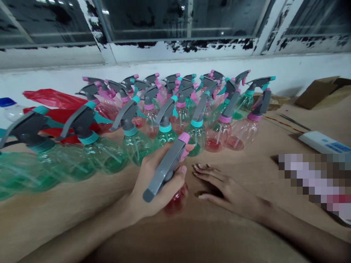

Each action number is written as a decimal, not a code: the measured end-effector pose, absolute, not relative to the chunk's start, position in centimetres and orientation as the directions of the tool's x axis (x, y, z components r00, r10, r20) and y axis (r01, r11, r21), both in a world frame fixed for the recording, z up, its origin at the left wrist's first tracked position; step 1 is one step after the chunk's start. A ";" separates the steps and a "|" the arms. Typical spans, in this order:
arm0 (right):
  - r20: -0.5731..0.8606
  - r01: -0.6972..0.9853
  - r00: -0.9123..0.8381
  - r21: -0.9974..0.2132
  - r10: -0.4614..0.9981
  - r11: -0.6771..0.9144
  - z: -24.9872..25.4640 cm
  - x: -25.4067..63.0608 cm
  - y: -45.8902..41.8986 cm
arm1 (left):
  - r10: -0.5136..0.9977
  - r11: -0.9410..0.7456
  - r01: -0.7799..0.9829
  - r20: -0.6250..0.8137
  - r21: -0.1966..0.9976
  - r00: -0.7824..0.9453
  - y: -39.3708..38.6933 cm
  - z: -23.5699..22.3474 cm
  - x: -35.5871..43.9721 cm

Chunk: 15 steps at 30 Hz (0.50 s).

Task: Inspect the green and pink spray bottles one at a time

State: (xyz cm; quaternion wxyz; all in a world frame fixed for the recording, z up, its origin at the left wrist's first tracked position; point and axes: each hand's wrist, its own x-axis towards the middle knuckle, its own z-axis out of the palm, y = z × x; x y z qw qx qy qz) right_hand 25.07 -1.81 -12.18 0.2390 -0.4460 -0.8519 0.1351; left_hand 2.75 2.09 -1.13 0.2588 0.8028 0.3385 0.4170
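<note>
My left hand (156, 186) is wrapped round a spray bottle (166, 170) with a grey head, a pink nozzle and a reddish see-through body. The bottle's neck and much of its body are hidden by the fingers. To its right, my right hand (223, 186) lies low over the table with its fingers stretched out and nothing in them. Just beyond both hands stand a green spray bottle (196, 138) with a turquoise collar and a pink-collared spray bottle (218, 135).
Several more spray bottles (101, 153) crowd the table (120, 215) to the left and back. Red plastic sheeting (55, 99) lies at the back left. A cardboard box (320, 93), a white box (325, 142) and thin dark tweezers-like tool (294, 121) are on the right.
</note>
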 end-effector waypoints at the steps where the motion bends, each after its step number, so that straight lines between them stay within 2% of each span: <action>1: 0.285 0.697 -0.490 -0.440 0.824 0.566 -12.2 25.1 -1.8 | 0.748 -0.648 0.310 0.503 0.696 0.434 2.1 -1.2 2.8; 15: 0.254 0.703 -0.502 -0.437 0.827 0.561 -12.1 25.2 -1.8 | 0.754 -0.622 0.289 0.456 0.728 0.474 2.1 -1.4 2.6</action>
